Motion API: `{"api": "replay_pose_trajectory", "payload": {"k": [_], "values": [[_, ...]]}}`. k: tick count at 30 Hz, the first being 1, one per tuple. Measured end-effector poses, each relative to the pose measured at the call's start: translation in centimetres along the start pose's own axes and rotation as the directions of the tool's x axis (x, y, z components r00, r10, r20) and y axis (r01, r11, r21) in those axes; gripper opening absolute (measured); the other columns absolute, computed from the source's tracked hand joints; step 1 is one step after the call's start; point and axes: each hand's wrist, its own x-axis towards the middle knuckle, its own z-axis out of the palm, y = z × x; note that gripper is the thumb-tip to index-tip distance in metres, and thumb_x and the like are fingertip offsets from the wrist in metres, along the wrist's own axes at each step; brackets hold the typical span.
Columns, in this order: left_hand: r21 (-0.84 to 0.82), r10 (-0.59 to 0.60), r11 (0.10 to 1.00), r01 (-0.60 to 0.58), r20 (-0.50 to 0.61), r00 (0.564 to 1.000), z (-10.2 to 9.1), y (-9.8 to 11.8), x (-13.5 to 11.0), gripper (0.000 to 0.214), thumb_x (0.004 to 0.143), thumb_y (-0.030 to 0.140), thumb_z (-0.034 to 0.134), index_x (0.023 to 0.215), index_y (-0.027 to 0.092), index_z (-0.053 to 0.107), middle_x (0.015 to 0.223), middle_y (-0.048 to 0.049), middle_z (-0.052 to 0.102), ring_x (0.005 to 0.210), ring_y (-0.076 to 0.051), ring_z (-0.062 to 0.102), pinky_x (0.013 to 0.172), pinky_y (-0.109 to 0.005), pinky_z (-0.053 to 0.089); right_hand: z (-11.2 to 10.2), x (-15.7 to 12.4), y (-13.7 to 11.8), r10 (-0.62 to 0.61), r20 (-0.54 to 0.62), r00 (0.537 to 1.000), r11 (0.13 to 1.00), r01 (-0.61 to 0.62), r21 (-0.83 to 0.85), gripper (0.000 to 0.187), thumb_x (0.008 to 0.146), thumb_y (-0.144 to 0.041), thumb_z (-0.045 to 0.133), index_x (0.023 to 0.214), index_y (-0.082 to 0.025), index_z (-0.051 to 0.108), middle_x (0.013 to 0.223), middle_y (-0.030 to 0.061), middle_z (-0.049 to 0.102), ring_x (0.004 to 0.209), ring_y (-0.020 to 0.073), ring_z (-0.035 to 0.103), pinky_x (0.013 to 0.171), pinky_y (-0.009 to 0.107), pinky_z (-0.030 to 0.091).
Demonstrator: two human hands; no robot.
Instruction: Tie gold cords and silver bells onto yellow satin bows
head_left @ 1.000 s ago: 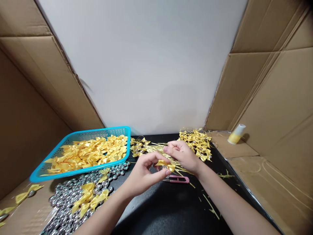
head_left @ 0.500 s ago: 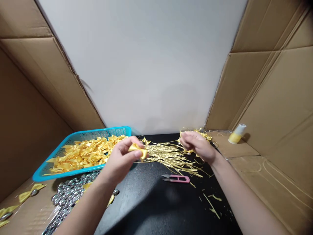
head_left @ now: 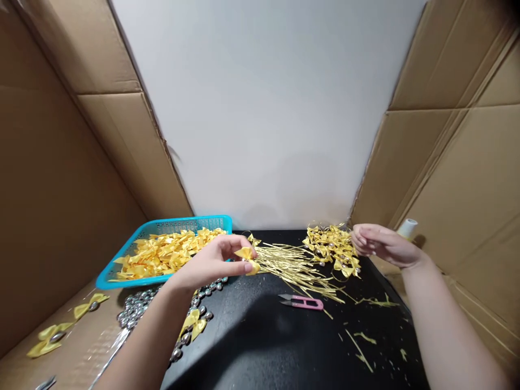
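My left hand [head_left: 211,262] pinches a small yellow ribbon bow [head_left: 247,258] above the black tabletop [head_left: 268,346], just right of the blue basket [head_left: 122,271] heaped with yellow bows. My right hand [head_left: 379,245] hovers at the right edge of a pile of finished bows with silver beads [head_left: 331,246]; its fingers are loosely curled and apart, with nothing visible in them. A bundle of gold wire strands [head_left: 296,268] lies between the two hands. Pink thread snips [head_left: 303,302] rest on the table in front of the wire.
Silver beads [head_left: 140,311] with a few loose yellow bows [head_left: 194,324] spread at the lower left. More bows [head_left: 65,325] lie on the cardboard at far left. A white and yellow spool [head_left: 407,228] stands behind my right hand. Cardboard walls enclose both sides; gold wire scraps [head_left: 361,346] litter the table.
My right hand has moved right, off the finished pile, and its fingers have loosened. My left hand keeps the bow and has shifted slightly right. The camera has turned left.
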Motion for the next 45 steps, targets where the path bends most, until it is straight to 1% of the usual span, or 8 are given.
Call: {"api": "replay_pose_trajectory", "payload": {"k": [5,9,13,19,23,30,40,45], "values": [[0.571,0.207,0.808,-0.146,-0.043,0.977,0.7,2.0,-1.5,0.011,0.081,0.030,0.065,0.084,0.019,0.066,0.078,0.0000,0.067,0.072,-0.014,0.059,0.068,-0.027,0.044,-2.5,-1.9,-0.1,0.008,-0.153,0.988,0.998,-0.018,-0.061,0.041,0.070,-0.056,0.072,0.067,-0.017,0.059,0.059,-0.0011,0.048,0.055,0.0120,0.043,0.055,0.026,0.035],[0.905,0.403,0.398,-0.152,-0.024,0.915,2.5,2.5,-2.9,0.009,0.086,0.019,0.056,0.083,0.019,0.065,0.070,-0.0003,0.066,0.067,-0.016,0.058,0.064,-0.029,0.040,-3.4,-2.3,-0.4,0.058,-0.266,0.962,0.985,-0.099,-0.143,0.042,0.062,-0.056,0.078,0.072,-0.017,0.070,0.064,0.0027,0.059,0.060,0.0136,0.049,0.059,0.027,0.040],[0.972,0.405,-0.010,-0.236,0.220,0.888,7.0,-1.1,-5.6,0.012,0.087,0.016,0.055,0.080,0.018,0.063,0.062,0.0001,0.062,0.059,-0.018,0.051,0.061,-0.033,0.032,-2.1,-0.2,0.4,0.144,-0.352,0.925,0.965,-0.210,-0.155,0.052,0.048,-0.059,0.082,0.075,-0.016,0.074,0.073,0.0075,0.068,0.069,0.0172,0.057,0.066,0.030,0.046],[0.951,0.224,0.007,-0.308,0.299,0.928,14.8,-7.4,-9.7,0.017,0.079,0.025,0.067,0.066,0.017,0.060,0.058,-0.0015,0.060,0.057,-0.016,0.048,0.057,-0.033,0.027,3.3,4.6,3.5,0.255,-0.302,0.918,0.940,-0.308,-0.143,0.041,0.063,-0.048,0.079,0.080,-0.012,0.072,0.067,0.0026,0.065,0.060,0.0121,0.058,0.059,0.026,0.047],[0.978,0.142,-0.024,-0.208,0.209,0.968,17.4,-8.1,-10.3,0.019,0.076,0.034,0.071,0.072,0.015,0.069,0.065,-0.0049,0.064,0.061,-0.018,0.050,0.056,-0.033,0.028,6.6,6.7,4.7,0.292,-0.323,0.900,0.898,-0.374,-0.232,0.025,0.090,-0.035,0.060,0.101,-0.012,0.064,0.091,0.0041,0.066,0.075,0.0139,0.063,0.066,0.030,0.053],[0.985,0.207,-0.171,0.024,0.012,0.978,21.1,-8.4,-12.1,0.051,0.081,0.053,0.061,0.116,0.017,0.069,0.100,-0.0153,0.073,0.077,-0.025,0.058,0.069,-0.038,0.038,9.6,10.8,5.5,0.327,-0.324,0.888,0.761,-0.451,-0.466,0.032,0.091,-0.034,0.059,0.115,-0.014,0.060,0.117,0.0061,0.060,0.099,0.0248,0.061,0.081,0.040,0.054],[0.998,0.282,-0.048,0.046,-0.031,0.959,23.0,-8.9,-12.3,0.032,0.077,0.038,0.070,0.100,0.017,0.074,0.088,-0.0134,0.076,0.068,-0.023,0.062,0.062,-0.034,0.039,12.4,13.3,6.3,0.309,-0.303,0.902,0.533,-0.428,-0.730,0.029,0.093,-0.031,0.057,0.117,-0.017,0.058,0.118,0.0086,0.060,0.099,0.0207,0.062,0.083,0.040,0.053],[0.973,0.202,0.224,-0.051,0.005,0.979,19.0,-5.2,-9.6,0.036,0.071,0.050,0.071,0.084,0.016,0.070,0.062,-0.0053,0.069,0.058,-0.021,0.059,0.056,-0.032,0.037,15.1,10.3,5.4,0.069,-0.155,0.986,0.490,-0.168,-0.855,0.027,0.093,-0.032,0.056,0.115,-0.016,0.058,0.119,0.0087,0.059,0.103,0.0219,0.060,0.088,0.044,0.050]]}}
